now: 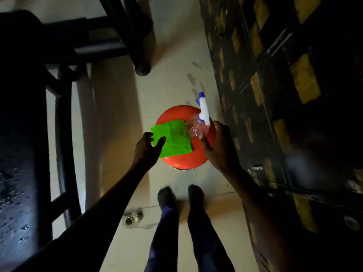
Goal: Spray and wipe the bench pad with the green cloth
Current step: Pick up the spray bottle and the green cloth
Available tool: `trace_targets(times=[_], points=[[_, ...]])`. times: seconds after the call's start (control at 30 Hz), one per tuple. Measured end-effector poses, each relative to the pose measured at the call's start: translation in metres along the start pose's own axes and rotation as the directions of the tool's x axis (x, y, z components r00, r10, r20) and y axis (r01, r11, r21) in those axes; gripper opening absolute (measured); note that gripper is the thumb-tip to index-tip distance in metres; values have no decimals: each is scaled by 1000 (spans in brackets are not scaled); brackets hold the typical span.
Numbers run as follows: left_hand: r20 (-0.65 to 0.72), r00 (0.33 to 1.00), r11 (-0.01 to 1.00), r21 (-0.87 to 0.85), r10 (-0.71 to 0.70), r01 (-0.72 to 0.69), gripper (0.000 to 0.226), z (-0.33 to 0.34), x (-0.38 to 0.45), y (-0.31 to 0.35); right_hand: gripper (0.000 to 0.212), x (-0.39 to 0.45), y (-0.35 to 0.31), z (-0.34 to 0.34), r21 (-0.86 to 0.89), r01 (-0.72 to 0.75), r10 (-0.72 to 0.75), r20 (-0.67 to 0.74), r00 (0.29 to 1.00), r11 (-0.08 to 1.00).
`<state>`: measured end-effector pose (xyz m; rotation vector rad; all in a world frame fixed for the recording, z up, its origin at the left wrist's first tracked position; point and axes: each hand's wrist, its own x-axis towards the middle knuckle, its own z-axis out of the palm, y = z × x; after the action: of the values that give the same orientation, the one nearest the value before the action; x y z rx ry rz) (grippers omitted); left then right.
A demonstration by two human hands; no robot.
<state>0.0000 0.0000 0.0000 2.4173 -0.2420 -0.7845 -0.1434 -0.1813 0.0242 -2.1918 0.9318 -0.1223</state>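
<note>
Looking down, I log a clear spray bottle [194, 129] with a white and blue trigger head, lying on its side on a round orange stool [177, 158]; I cannot tell whether it holds any liquid. Green cloth [173, 139]: folded, flat on the stool seat, just beside the bottle. Left hand [146, 149]: grip apart, thumb resting on the cloth's near left corner, fingers at its left edge, nothing clamped. Right hand [220, 146]: grip loosely apart, thumb tip at the bottle's body, fingers curved behind it; I cannot tell whether it has closed on it. Bench pad [17, 173]: dark, at far left, beaded with droplets, well apart from the stool. Black bench frame [62, 134] beside it. Both feet [180, 197] stand on the pale floor [117, 134] just short of the stool. Small metal cups [132, 217] sit near the left foot. Yellow-and-black panelling [284, 85] runs along the right.
</note>
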Motion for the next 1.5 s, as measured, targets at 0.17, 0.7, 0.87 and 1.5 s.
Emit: trace_targets(times=[0.17, 0.7, 0.87, 1.5], points=[[14, 985, 986, -8, -169, 169, 76, 23, 46, -28, 70, 41, 21, 37, 102, 28, -20, -77, 997, 994], [63, 899, 809, -413, -433, 419, 43, 47, 84, -42, 56, 57, 39, 54, 151, 139, -116, -153, 981, 979], [203, 927, 700, -610, -316, 373, 14, 39, 68, -33, 54, 54, 33, 46, 105, 110, -101, -92, 991, 988], [-96, 929, 471, -877, -358, 91, 34, -178, -31, -87, 32, 33, -186, 68, 158, 445, -469, 185, 864, 881]])
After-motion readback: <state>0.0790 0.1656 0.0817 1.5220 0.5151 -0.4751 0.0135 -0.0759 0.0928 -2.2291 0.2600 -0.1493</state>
